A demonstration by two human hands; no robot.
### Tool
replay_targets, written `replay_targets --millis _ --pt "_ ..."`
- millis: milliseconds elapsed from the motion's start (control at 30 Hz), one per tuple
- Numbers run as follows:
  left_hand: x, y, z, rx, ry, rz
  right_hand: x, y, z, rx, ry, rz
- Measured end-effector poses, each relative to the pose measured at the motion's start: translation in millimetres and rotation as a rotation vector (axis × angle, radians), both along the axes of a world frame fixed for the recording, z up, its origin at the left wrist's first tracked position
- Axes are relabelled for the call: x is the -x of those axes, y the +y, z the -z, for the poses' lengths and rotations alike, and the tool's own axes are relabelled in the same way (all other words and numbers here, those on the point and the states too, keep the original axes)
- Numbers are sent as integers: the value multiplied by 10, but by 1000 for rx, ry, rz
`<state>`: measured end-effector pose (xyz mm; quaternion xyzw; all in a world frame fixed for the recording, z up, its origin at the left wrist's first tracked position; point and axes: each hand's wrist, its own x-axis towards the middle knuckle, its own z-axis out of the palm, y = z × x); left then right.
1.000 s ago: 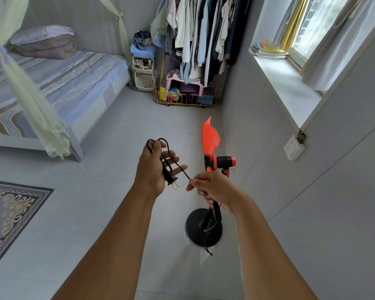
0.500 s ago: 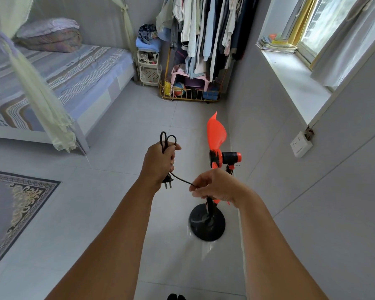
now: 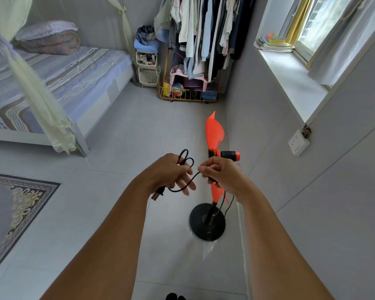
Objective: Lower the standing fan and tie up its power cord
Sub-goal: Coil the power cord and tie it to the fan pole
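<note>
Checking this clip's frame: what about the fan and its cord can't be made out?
Head view:
- Power cord: coil count hidden inside the left hand.
- Fan: upper pole hidden behind the right hand.
- Plug: prongs too small and blurred.
- Feet: cut off by the bottom edge.

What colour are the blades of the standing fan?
Bright orange-red; the fan blades show clearly in the head view, above the black base.
</note>
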<state>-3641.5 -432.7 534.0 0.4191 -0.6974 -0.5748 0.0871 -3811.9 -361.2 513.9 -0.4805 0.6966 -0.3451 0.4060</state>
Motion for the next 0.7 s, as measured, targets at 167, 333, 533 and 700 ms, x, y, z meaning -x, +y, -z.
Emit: replay_targets --millis 167,333,533,700 --pt "23 36 46 -10 38 122 13 16 -29 24 -69 68" --pt "-3 19 120 -81 137 89 42 55 0 31 -70 95" --pt "4 -66 189 -99 373 -258 15 53 52 -86 -115 43" --pt "-10 -115 236 19 296 -357 52 21 43 -2 -186 94"
